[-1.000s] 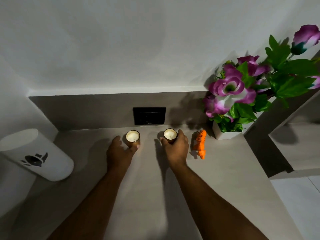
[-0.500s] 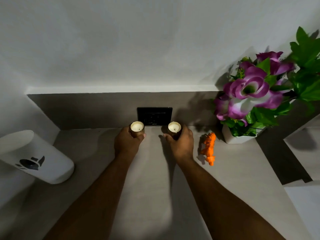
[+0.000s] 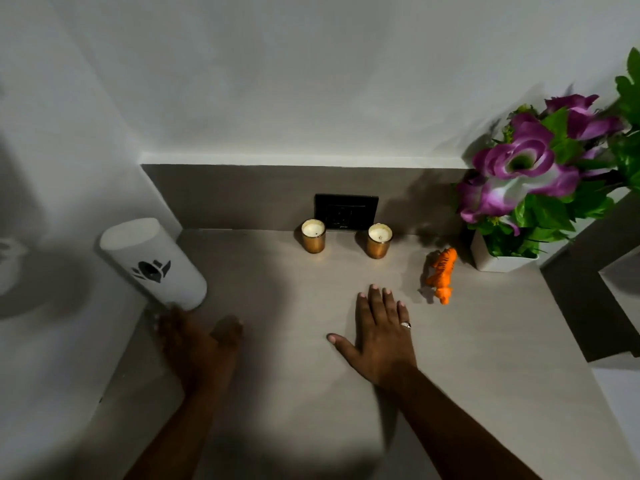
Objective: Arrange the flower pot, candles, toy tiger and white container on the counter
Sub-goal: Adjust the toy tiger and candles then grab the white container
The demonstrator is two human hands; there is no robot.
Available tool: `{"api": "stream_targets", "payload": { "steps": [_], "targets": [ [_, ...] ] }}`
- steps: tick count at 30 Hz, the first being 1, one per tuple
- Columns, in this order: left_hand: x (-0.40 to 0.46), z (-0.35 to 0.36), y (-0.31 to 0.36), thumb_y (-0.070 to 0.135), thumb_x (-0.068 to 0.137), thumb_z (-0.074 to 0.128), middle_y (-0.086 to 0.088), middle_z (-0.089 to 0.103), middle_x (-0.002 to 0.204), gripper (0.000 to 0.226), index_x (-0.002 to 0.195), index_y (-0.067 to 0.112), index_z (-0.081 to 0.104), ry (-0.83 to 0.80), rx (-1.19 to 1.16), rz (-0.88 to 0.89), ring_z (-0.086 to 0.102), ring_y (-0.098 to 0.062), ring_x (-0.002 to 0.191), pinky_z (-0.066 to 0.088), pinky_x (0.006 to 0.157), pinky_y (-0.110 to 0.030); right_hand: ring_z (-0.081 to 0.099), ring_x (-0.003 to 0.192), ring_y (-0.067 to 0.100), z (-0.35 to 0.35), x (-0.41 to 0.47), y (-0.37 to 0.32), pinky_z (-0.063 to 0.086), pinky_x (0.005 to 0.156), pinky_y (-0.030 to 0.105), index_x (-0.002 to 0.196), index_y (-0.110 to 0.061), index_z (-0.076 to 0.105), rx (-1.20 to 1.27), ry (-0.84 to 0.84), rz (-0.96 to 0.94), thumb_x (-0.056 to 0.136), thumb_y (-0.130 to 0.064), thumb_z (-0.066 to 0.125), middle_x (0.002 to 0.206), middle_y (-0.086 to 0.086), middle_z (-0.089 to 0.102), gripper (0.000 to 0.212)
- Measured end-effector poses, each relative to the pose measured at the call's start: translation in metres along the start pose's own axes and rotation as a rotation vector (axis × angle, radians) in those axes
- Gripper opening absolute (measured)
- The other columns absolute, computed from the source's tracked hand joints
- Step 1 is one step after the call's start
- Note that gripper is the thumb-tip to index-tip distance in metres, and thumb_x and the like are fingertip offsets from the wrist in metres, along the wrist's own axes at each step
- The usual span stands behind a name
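Two gold candles stand side by side at the back of the counter, the left candle (image 3: 313, 235) and the right candle (image 3: 379, 240), free of both hands. An orange toy tiger (image 3: 441, 274) lies to their right, beside the white flower pot (image 3: 502, 259) with purple flowers. The white container (image 3: 152, 263) with a black motif stands at the left wall. My left hand (image 3: 195, 341), blurred and with fingers apart, is just below the container's base. My right hand (image 3: 379, 332) lies flat and open on the counter, a little left of the tiger.
A black wall socket (image 3: 346, 211) sits on the grey backsplash behind the candles. Walls close the counter (image 3: 294, 375) at the left and back. A dark step and lower ledge (image 3: 588, 306) border it on the right.
Both hands let go of the candles, which now stand at the back by the socket. My left hand drew back and left toward the container; my right hand drew back onto the counter.
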State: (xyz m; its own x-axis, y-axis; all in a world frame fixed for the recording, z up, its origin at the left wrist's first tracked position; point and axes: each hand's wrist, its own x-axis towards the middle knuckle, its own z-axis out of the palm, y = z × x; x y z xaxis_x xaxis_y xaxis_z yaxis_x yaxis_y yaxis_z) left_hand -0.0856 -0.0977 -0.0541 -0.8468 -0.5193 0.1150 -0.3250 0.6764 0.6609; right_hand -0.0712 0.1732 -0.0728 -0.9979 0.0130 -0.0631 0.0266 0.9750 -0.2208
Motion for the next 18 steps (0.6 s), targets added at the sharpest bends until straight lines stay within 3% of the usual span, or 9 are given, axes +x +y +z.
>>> {"api": "stream_targets", "payload": {
  "steps": [3, 6, 8, 18],
  "targets": [
    [0.033, -0.009, -0.001, 0.026, 0.07, 0.083, -0.025, 0.02, 0.156, 0.111, 0.148, -0.001, 0.009, 0.068, -0.264, -0.207, 0.021, -0.036, 0.144, 0.012, 0.117, -0.036, -0.007, 0.15, 0.03, -0.001, 0.001, -0.001, -0.006, 0.12, 0.048, 0.154, -0.016, 0.007, -0.014, -0.021, 0.003, 0.077, -0.087, 0.008, 0.164, 0.011, -0.001, 0.105],
    [0.058, -0.01, 0.003, 0.018, 0.068, 0.084, -0.024, 0.041, 0.147, 0.095, 0.143, 0.001, 0.03, 0.104, -0.359, -0.186, 0.042, -0.037, 0.133, 0.032, 0.112, -0.045, -0.008, 0.15, 0.029, -0.002, 0.001, -0.002, -0.007, 0.119, 0.047, 0.154, -0.017, 0.005, -0.019, -0.018, 0.012, 0.077, -0.087, 0.007, 0.164, 0.01, -0.002, 0.105],
    [0.069, -0.009, 0.006, 0.019, 0.066, 0.085, -0.022, 0.049, 0.14, 0.086, 0.137, 0.003, 0.041, 0.132, -0.353, -0.179, 0.049, -0.039, 0.127, 0.041, 0.106, -0.052, -0.009, 0.15, 0.028, -0.002, 0.001, -0.003, -0.009, 0.118, 0.046, 0.154, -0.017, 0.004, -0.02, -0.019, 0.02, 0.076, -0.088, 0.007, 0.164, 0.01, -0.003, 0.106],
    [0.139, 0.027, 0.021, 0.041, 0.06, 0.085, -0.015, 0.053, 0.14, 0.087, 0.134, 0.015, 0.045, 0.155, -0.254, -0.233, 0.05, -0.035, 0.128, 0.042, 0.105, -0.056, -0.013, 0.15, 0.025, 0.0, 0.004, -0.003, -0.012, 0.118, 0.044, 0.154, -0.021, 0.002, -0.01, -0.007, 0.036, 0.075, -0.09, 0.005, 0.164, 0.006, -0.006, 0.105]
  ]
}}
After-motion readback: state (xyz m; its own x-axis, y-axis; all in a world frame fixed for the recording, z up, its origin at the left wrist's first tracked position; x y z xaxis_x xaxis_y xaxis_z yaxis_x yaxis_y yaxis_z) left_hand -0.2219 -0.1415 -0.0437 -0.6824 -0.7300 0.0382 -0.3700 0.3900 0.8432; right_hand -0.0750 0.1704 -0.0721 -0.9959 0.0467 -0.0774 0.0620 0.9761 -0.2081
